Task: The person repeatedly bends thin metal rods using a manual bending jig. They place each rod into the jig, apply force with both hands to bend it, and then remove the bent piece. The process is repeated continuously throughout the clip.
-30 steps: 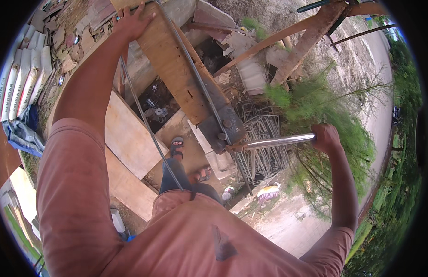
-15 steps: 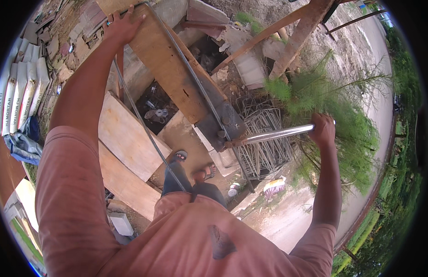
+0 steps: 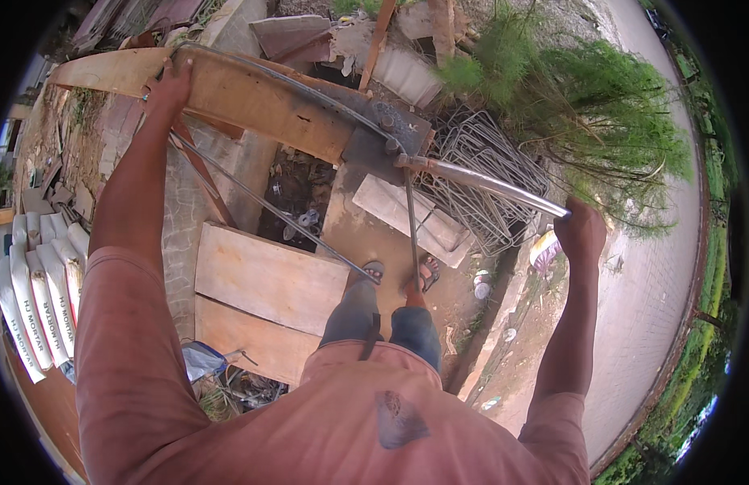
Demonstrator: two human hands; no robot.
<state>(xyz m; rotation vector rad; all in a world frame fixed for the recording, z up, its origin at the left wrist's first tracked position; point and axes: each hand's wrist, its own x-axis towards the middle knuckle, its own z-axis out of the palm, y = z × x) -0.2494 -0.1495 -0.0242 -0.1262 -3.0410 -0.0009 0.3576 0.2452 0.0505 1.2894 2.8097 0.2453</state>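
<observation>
My left hand (image 3: 171, 87) lies with fingers stretched out on the wooden bench board (image 3: 265, 109), beside a bent corner of a thin steel rod. The rod (image 3: 310, 95) runs along the board to a dark metal plate (image 3: 366, 153) with upright pegs (image 3: 387, 123). Past the pegs it turns sharply toward me, its end hanging near my right foot. Another leg of the rod slants down from near my left hand to my left foot. My right hand (image 3: 581, 233) is closed round the end of a metal pipe lever (image 3: 496, 187), whose other end sits against the rod at the pegs.
Bent steel frames (image 3: 484, 178) are heaped right of the plate, beneath a green bush (image 3: 585, 105). Pale boards (image 3: 269, 279) lie at left, near a debris-filled gap (image 3: 298, 194). White sacks (image 3: 39, 299) are stacked at far left. A concrete slab (image 3: 411, 214) lies before my feet.
My right hand has swung the lever downward, toward me. The rod's end is now bent sharply at the pegs. My view has turned, and the left hand remains on the board.
</observation>
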